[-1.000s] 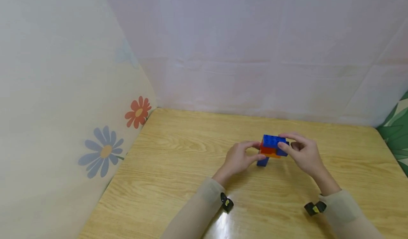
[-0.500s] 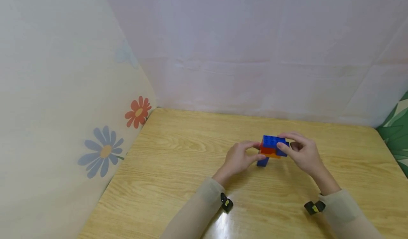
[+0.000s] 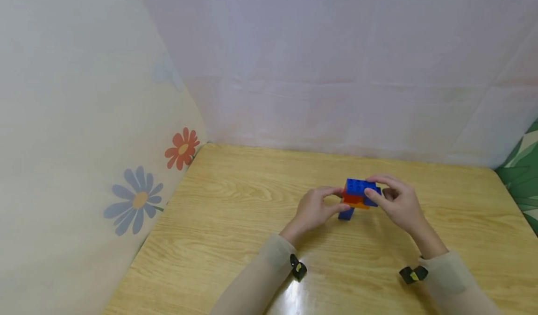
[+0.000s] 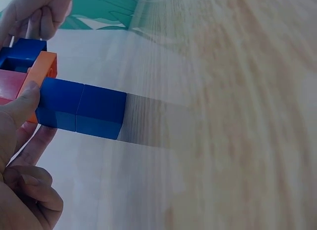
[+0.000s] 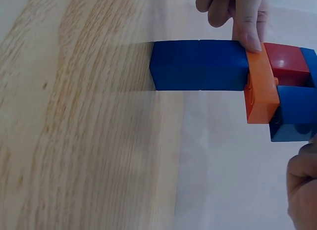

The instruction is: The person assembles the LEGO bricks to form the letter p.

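Observation:
On the wooden table (image 3: 235, 240) stands a small structure of toy building bricks. Its column is two blue bricks (image 5: 198, 67) stacked upright, with a thin orange brick (image 5: 262, 104) lying across the top and overhanging to the right. A red brick (image 5: 287, 64) and another blue brick (image 5: 299, 104) sit side by side on the orange one. Above them lies a studded blue brick (image 3: 356, 186). My left hand (image 3: 313, 208) pinches the structure from the left at the orange and red bricks. My right hand (image 3: 401, 205) grips the blue bricks at the right end between thumb and fingers.
A pale cloth wall (image 3: 294, 72) rises behind the table's back edge. To the left is a wall with a red flower (image 3: 182, 148) and a blue flower (image 3: 133, 202). Green leaves (image 3: 523, 179) are printed on the right side. Both sleeves carry a dark wrist device (image 3: 297, 268).

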The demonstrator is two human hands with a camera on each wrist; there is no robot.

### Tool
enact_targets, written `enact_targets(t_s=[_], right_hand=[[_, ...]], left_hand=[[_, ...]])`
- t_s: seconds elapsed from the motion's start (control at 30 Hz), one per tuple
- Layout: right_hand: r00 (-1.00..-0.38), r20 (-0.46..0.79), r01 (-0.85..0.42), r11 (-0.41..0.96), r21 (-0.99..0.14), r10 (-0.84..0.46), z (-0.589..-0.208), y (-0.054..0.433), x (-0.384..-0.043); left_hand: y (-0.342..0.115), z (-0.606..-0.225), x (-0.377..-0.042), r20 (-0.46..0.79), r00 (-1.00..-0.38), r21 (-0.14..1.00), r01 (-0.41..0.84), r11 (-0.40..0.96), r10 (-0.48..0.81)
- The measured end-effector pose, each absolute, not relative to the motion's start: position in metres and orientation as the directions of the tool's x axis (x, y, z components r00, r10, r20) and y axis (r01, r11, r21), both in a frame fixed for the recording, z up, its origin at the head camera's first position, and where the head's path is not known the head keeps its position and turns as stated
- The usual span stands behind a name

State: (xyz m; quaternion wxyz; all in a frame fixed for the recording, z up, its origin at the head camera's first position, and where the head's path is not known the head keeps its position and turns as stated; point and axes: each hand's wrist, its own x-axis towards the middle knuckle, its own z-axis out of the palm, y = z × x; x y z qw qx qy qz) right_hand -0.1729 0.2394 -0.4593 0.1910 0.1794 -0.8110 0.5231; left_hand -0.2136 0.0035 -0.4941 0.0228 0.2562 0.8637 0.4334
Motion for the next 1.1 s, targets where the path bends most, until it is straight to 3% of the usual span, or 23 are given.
enact_targets(t_s=[0.67, 1.1], right_hand=[[-0.91, 0.397, -0.414, 0.294, -0.861, -0.119, -0.475, 0.256, -0.165], [-0.915, 0.401, -0.387, 0.359, -0.85, -0.038, -0.483, 0.249, -0.169]], left_hand=[[0.004, -0.494, -0.216, 0.17, -0.879, 0.779, 0.396, 0.486, 0.445], [0.003, -0.494, -0.211, 0.167, -0.892, 0.814, 0.365, 0.451, 0.42]])
